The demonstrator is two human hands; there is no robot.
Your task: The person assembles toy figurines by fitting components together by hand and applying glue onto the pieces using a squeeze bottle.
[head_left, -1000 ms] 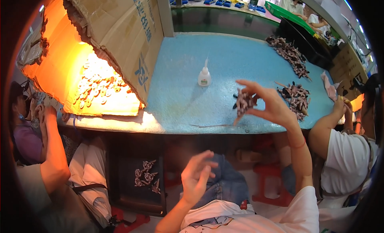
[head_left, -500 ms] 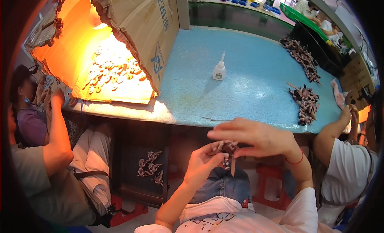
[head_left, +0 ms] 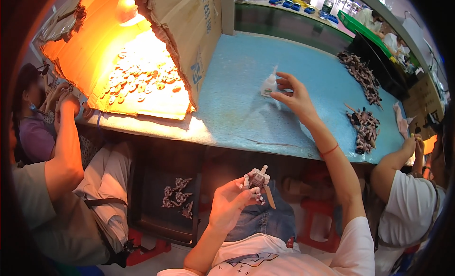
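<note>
My left hand (head_left: pixel 230 205) is closed around a small toy figure (head_left: pixel 257 178), greyish-pink with jointed limbs, held over my lap. From its lower side sticks out a flat tan piece (head_left: pixel 270 198). Out over the blue tabletop, my right hand (head_left: pixel 296 96) is stretched forward with thumb and fingers apart. Its fingertips are at the right side of a small white dropper bottle (head_left: pixel 267 87) with a thin pointed nozzle, standing upright. Whether they touch the bottle, I cannot tell.
Two piles of similar figures, a far one (head_left: pixel 362 77) and a nearer one (head_left: pixel 364 131), lie at right. A torn cardboard box (head_left: pixel 177 20) shelters small round parts (head_left: pixel 125 84) under a bright lamp. A dark tray (head_left: pixel 163 224) holds several figures. People sit on both sides.
My right hand has left the figure and moved forward to the dropper bottle. My left hand still holds the figure, now more fully in sight. The view has shifted slightly.
</note>
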